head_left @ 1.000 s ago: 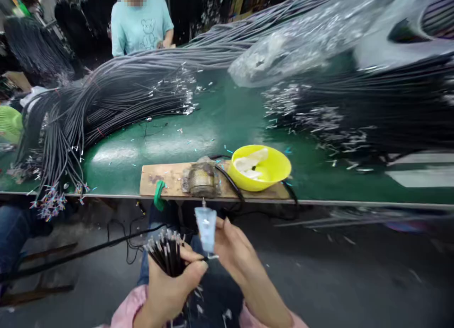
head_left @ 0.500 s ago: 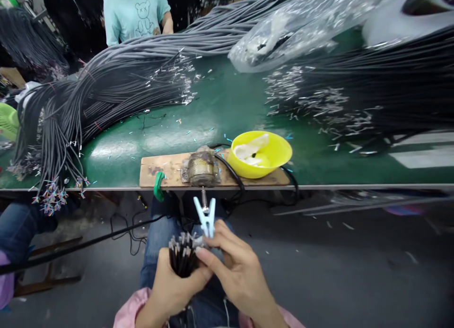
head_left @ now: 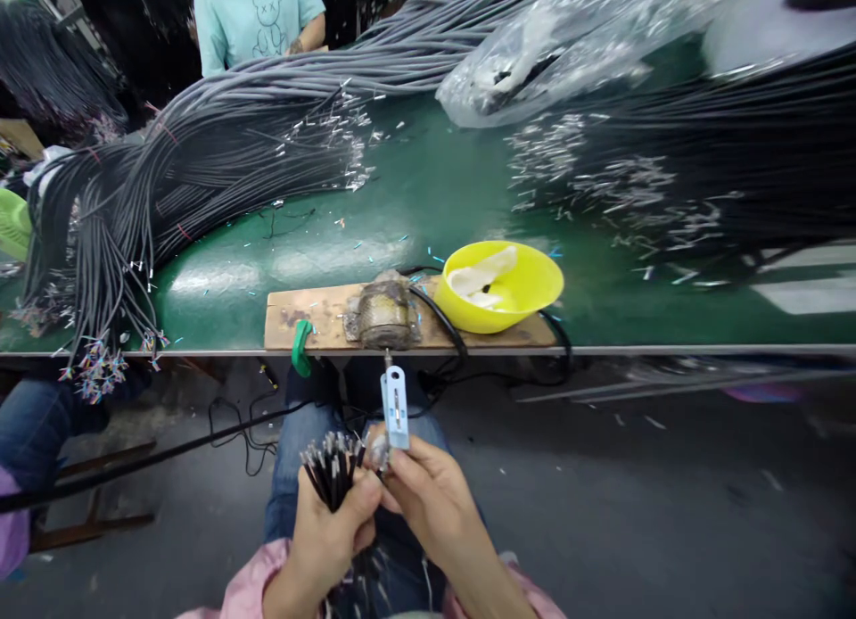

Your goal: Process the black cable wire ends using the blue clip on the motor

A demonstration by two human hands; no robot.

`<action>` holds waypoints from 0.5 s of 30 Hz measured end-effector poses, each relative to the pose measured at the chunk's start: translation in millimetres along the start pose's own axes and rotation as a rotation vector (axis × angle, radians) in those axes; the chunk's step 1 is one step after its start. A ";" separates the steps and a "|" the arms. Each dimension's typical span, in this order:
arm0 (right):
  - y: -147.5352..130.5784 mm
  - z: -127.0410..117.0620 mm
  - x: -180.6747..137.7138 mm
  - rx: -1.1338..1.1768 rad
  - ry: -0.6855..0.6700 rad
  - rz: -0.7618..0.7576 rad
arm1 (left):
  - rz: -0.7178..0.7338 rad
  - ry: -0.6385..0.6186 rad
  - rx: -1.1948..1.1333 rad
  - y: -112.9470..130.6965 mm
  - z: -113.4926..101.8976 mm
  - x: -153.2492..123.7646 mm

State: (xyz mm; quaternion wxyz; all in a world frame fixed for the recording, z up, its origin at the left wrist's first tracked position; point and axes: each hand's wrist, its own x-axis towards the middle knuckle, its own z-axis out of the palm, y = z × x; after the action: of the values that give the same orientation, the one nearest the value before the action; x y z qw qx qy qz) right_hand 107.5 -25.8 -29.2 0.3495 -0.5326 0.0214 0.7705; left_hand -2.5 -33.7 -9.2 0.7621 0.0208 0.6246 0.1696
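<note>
My left hand [head_left: 331,534] is closed round a bunch of thin black wires [head_left: 330,466] with bare metal tips that fan upward. My right hand [head_left: 424,503] pinches a pale blue clothes-peg-like clip [head_left: 395,408], held upright just right of the wire tips. Both hands are over my lap, below the table's front edge. Straight ahead on the edge, a wooden board [head_left: 314,317] carries a small rusty motor [head_left: 383,313] with a short shaft pointing toward the clip.
A yellow bowl [head_left: 508,289] with white pieces sits on the board's right end. Large bundles of grey cables [head_left: 201,164] and black cables [head_left: 736,146] lie on the green table [head_left: 415,209], with a plastic bag [head_left: 535,57]. A person in a light blue shirt [head_left: 254,17] stands behind.
The clip has turned in my right hand, from showing its forked jaws to showing its flat side. The wire bunch has shifted slightly left and its tips have spread.
</note>
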 end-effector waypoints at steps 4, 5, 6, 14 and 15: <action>-16.6 -1.8 -0.4 -0.141 -0.076 -0.092 | -0.025 -0.002 0.005 2.4 -3.5 0.5; -18.2 -2.6 -0.1 -0.173 -0.080 -0.106 | -0.025 -0.002 0.005 2.5 -4.2 1.4; -18.1 -3.6 0.5 -0.193 -0.064 -0.119 | -0.021 -0.004 0.005 2.4 -4.7 2.4; 0.8 1.8 1.9 -0.292 0.165 -0.340 | 0.159 0.149 0.062 6.4 1.3 1.4; -0.5 4.2 0.8 -0.407 0.218 -0.481 | 0.171 0.172 0.068 7.3 2.7 0.7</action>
State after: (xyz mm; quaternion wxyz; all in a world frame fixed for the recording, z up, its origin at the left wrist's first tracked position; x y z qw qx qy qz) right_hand 104.2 -23.3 -27.8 0.4035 -0.6604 -0.2219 0.5931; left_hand -1.5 -26.1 -7.5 0.6872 0.0852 0.6890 0.2141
